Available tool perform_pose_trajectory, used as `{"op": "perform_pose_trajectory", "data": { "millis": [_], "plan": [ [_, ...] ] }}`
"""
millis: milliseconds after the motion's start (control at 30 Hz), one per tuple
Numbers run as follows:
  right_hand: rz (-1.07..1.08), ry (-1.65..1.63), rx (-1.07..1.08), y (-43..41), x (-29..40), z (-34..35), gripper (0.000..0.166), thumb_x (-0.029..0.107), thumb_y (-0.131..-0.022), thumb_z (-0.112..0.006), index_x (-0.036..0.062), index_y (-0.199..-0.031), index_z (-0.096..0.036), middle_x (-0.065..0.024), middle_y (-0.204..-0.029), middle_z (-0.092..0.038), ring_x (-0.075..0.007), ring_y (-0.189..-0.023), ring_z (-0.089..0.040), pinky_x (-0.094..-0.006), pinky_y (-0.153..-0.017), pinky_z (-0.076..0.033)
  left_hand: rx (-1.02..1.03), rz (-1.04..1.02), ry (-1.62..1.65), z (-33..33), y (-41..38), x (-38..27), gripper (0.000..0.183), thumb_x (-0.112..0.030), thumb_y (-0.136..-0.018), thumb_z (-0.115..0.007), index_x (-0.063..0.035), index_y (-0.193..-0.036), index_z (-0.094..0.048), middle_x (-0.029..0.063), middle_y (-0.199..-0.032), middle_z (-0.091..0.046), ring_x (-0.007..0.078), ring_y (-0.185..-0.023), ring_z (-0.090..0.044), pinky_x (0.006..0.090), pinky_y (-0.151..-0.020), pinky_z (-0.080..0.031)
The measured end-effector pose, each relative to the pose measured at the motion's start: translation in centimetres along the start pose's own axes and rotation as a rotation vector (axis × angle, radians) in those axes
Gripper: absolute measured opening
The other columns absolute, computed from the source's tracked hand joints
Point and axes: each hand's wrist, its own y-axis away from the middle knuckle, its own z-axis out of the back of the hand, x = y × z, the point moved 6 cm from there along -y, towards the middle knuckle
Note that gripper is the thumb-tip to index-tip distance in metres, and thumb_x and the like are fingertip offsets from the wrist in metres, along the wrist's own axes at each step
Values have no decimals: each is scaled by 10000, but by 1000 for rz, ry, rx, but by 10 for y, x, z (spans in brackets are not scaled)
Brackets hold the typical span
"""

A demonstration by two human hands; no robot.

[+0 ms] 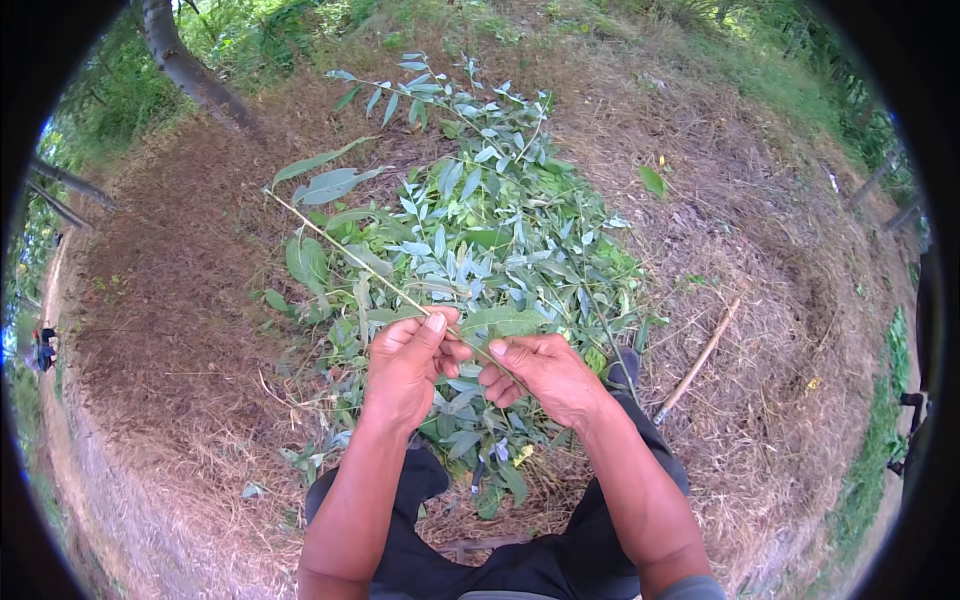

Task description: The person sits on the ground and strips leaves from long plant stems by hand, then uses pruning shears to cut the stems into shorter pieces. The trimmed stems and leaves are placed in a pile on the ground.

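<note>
A thin leafy stem [341, 247] runs from the upper left down to the right through both my hands. My left hand [412, 356] pinches it between thumb and fingers. To the right, my right hand [544, 375] grips the lower part of the same stem, thumb on top. Long green leaves [335, 185] hang from its far end, and a broad leaf [504, 321] lies just above my right fingers. Beneath and beyond the hands spreads a heap of cut leafy branches [517, 225], its near end between my feet.
On the dry grass at the right lies a wooden handle [699, 358]; its lower end is near my leg. A tree trunk [187, 67] rises at the upper left. A distant person [45, 349] is near a path at the far left. A loose leaf [652, 181] lies beyond the heap.
</note>
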Motion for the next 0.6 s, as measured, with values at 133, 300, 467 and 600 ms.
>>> {"op": "perform_pose_trajectory", "data": {
  "millis": [133,300,467,600],
  "plan": [
    [44,38,-57,-1,3,2,316,260,-954,-615,-53,-970,-659,-127,-803,-666,-202,-670,-644,-332,-613,-534,11,23,-34,0,0,0,196,-178,-958,-609,3,-1019,-654,74,-795,-666,145,-677,-669,247,-541,-482],
    [6,81,-64,-1,3,0,276,221,-956,-599,-48,-930,-658,-109,-772,-660,-192,-648,-642,-317,-577,-524,29,16,-118,-1,3,3,195,-180,-959,-607,-2,-1025,-652,72,-797,-674,136,-683,-667,242,-550,-483],
    [-39,-50,-31,2,-3,-6,293,237,-947,-589,-39,-864,-645,-82,-757,-644,-167,-642,-633,-299,-541,-498,45,30,-160,-1,2,7,212,-198,-966,-601,-3,-1032,-653,69,-801,-677,131,-692,-666,242,-559,-486],
    [7,46,-189,-2,-2,8,279,213,-940,-575,-50,-878,-643,-137,-750,-652,-241,-639,-642,-358,-571,-503,50,3,-188,-3,2,12,221,-211,-969,-600,-9,-1040,-658,61,-797,-674,127,-697,-667,241,-565,-490]
  ]
}}
